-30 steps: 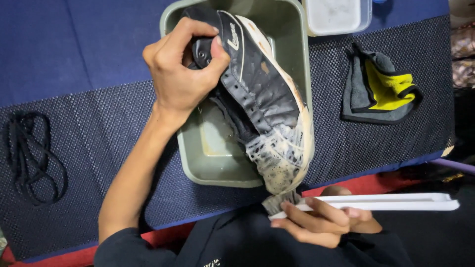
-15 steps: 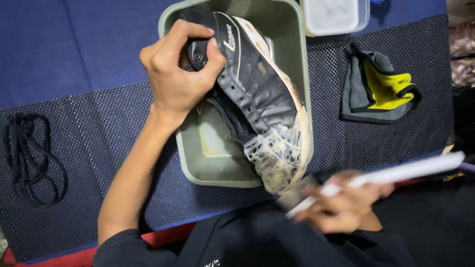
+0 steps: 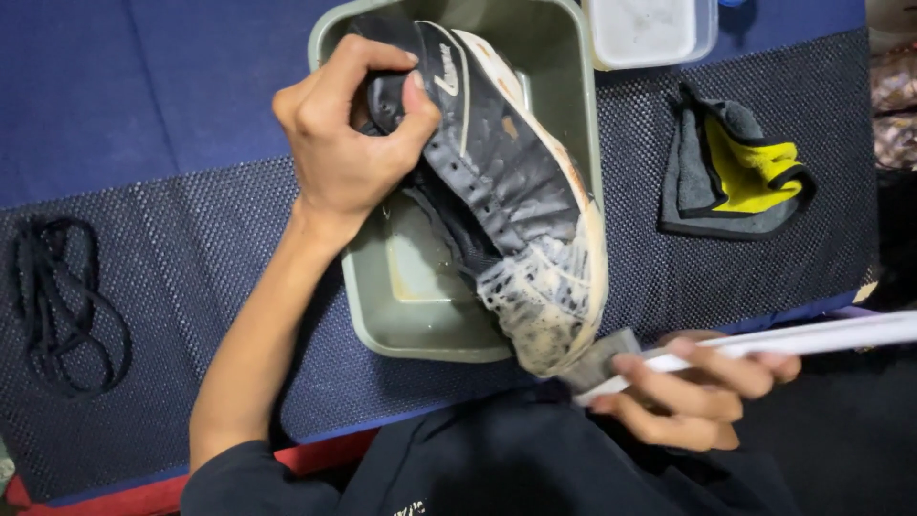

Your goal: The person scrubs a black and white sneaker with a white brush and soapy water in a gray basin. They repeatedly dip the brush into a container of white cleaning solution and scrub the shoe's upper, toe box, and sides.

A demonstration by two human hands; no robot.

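Left grip clamps soapy shoe over green tub; right grip clutches white brush.

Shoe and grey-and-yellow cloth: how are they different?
The shoe is black with a foamy, dirty toe; the cloth is grey and yellow and looks dry. The left hand holds the shoe tilted over the green tub, while the cloth lies flat and untouched on the dark mat.
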